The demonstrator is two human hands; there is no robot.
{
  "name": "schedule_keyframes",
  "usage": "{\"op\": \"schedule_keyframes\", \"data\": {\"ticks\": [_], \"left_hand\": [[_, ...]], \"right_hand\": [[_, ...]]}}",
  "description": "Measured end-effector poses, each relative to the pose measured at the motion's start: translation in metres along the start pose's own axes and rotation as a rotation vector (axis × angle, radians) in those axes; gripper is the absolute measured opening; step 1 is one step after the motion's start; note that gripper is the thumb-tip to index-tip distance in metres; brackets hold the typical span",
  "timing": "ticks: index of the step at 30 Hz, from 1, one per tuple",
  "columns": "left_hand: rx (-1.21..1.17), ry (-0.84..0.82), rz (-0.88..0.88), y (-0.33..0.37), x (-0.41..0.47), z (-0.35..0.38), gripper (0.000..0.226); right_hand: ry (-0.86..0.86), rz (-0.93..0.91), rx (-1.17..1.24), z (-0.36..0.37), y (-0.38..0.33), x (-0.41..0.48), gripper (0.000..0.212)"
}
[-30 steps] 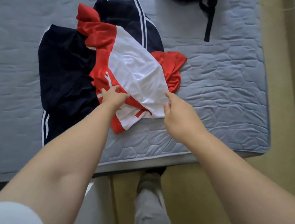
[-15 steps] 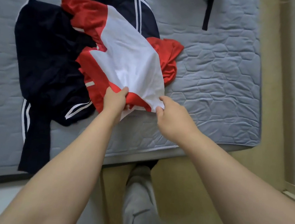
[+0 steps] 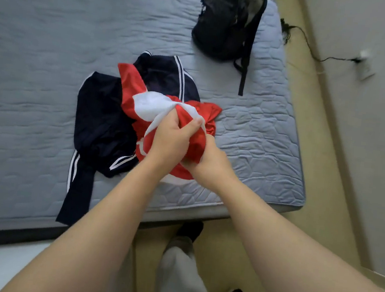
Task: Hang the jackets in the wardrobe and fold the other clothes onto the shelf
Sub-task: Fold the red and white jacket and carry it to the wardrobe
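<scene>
My left hand (image 3: 170, 141) clutches bunched red-and-white shirt (image 3: 148, 106); my right hand (image 3: 212, 166) grips its cloth just beside. Shirt lies over navy jacket (image 3: 103, 116) on mattress (image 3: 41, 56). Best find shoulders, shake flat before folding.

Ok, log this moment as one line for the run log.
phase: gathering red-and-white shirt | left hand: grips shirt | right hand: grips shirt | navy white-striped garment: partly under shirt, on mattress
</scene>
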State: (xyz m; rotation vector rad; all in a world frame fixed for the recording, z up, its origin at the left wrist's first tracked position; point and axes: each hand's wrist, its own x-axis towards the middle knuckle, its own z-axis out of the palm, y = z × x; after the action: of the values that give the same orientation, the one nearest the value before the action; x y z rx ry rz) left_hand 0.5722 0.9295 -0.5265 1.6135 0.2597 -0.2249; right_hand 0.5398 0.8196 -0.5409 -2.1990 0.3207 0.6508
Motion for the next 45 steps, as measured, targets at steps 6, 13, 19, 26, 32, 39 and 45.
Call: {"op": "schedule_keyframes", "data": {"ticks": [6, 13, 19, 26, 32, 39, 45], "left_hand": [[-0.082, -0.070, 0.173, 0.116, -0.059, 0.016, 0.004], [-0.068, 0.000, 0.306, 0.205, -0.122, 0.061, 0.007], [0.007, -0.025, 0.475, 0.274, -0.152, 0.107, 0.018], [0.179, -0.014, 0.641, 0.317, -0.151, 0.166, 0.024], [0.323, -0.140, 0.622, 0.334, -0.136, 0.199, 0.048], [0.611, -0.595, 0.837, 0.344, -0.131, 0.214, 0.034], [0.901, -0.480, 1.047, 0.347, -0.112, 0.230, 0.035]], "right_hand": [[0.273, -0.086, 0.073, -0.072, -0.015, -0.070, 0.011], [0.607, -0.352, 0.189, -0.175, -0.022, -0.173, 0.020], [0.822, -0.516, 0.139, -0.249, -0.011, -0.238, 0.019], [0.944, -0.479, 0.001, -0.315, 0.002, -0.272, 0.022], [0.941, -0.440, -0.102, -0.351, 0.009, -0.290, 0.024], [1.014, -0.178, -0.611, -0.366, 0.025, -0.298, 0.063], [1.001, 0.112, -0.702, -0.386, 0.031, -0.302, 0.038]]}}
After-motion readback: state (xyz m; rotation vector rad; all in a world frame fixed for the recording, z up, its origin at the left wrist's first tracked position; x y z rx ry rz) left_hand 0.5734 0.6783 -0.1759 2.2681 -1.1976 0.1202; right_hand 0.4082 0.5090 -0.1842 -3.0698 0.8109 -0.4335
